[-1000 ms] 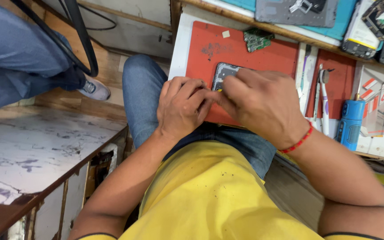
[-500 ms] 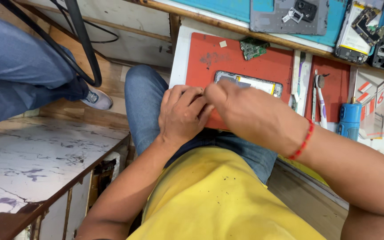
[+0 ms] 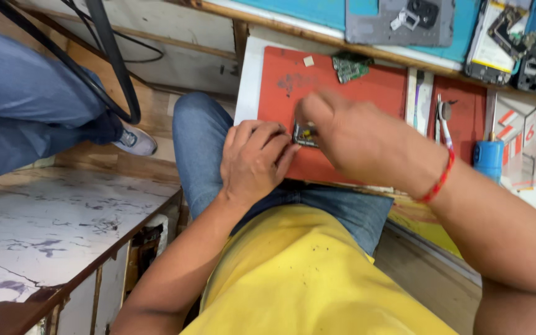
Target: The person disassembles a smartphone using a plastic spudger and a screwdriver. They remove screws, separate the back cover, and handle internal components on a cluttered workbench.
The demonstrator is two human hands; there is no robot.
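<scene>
Left hand (image 3: 252, 160) curled palm-down at the near edge of the red work mat (image 3: 342, 87), fingers folded together, fingertips pressed against the left end of a small phone part (image 3: 305, 134). Right hand (image 3: 367, 139) blurred, reaching across from the right, thumb and forefinger drawn together over the same part; whether truly pinching it, cannot tell. Only a sliver of the part visible between the two hands: dark metallic frame with a yellowish spot, the rest covered by knuckles and fingers. Long axis and facing impossible to make out from that sliver. Lying on the mat close to its near edge, above the knee in blue jeans (image 3: 203, 142).

Right wrist bent slightly down, red thread bracelet (image 3: 440, 178) around it, forearm running off the lower right corner. Left forearm rising from the bottom edge, elbow cut off. Yellow shirt (image 3: 305, 273) filling the lower middle.

Farther back on the mat, a green circuit board (image 3: 350, 67) and a small pale square chip (image 3: 308, 61). Tweezers (image 3: 445, 121) to the right of the mat, beside a blue cylinder (image 3: 488, 160). Opened phones (image 3: 497, 37) at the top right of the bench (image 3: 317, 12), partly cut off. Another person's leg in jeans and a grey shoe (image 3: 133, 140) at upper left.
</scene>
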